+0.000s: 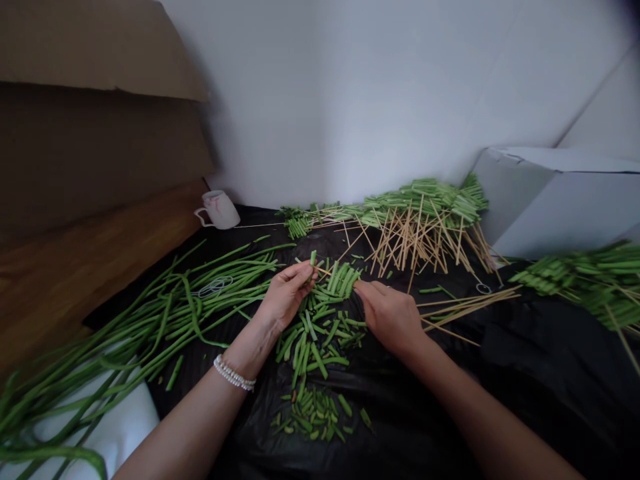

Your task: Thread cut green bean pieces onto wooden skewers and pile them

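My left hand (pixel 287 293) is closed in a pinch on a short green bean piece (pixel 313 257) threaded on a thin wooden skewer (pixel 325 271). My right hand (pixel 390 313) is closed too, its fingers pressed on a row of cut bean pieces (pixel 343 279) that seems to sit on the same skewer. Below both hands lies a loose pile of cut bean pieces (pixel 320 333) on black plastic sheeting (pixel 525 373). A smaller heap of bean ends (pixel 313 413) lies nearer to me.
Long uncut green beans (pixel 150 320) spread over the left side. Finished bean skewers (pixel 420 213) are heaped at the back, more skewers (pixel 585 280) at the right. Bare sticks (pixel 465 307) lie right of my hand. A white mug (pixel 219 209), cardboard (pixel 100 100) and a white box (pixel 565 200) stand around.
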Available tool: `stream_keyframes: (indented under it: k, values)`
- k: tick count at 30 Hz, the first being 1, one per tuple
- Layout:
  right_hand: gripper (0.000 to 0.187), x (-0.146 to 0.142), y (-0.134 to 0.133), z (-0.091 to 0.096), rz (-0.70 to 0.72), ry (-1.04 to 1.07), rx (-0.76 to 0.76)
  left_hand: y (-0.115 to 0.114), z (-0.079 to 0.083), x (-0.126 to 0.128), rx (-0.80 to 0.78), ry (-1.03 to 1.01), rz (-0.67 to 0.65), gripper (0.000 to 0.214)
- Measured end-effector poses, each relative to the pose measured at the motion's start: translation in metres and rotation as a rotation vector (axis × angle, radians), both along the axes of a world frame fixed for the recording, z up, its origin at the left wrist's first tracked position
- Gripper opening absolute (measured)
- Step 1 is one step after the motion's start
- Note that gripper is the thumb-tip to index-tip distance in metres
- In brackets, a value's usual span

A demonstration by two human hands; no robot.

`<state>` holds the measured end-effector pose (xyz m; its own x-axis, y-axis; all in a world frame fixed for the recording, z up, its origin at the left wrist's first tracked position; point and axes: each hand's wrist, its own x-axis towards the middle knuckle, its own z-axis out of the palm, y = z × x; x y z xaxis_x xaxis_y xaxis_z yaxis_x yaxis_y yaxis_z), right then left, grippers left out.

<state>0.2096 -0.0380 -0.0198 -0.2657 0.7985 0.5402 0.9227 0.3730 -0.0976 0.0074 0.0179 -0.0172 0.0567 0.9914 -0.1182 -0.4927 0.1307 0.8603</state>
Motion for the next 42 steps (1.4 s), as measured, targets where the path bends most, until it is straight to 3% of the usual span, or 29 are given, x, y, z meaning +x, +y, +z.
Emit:
stream_keyframes:
  k: [42]
  values:
    - [0.028, -0.0016, -0.0014, 0.0004, -0.020, -0.032, -0.054, 0.0012, 0.0011, 0.0012, -0.024, 0.006, 0.064, 0.030]
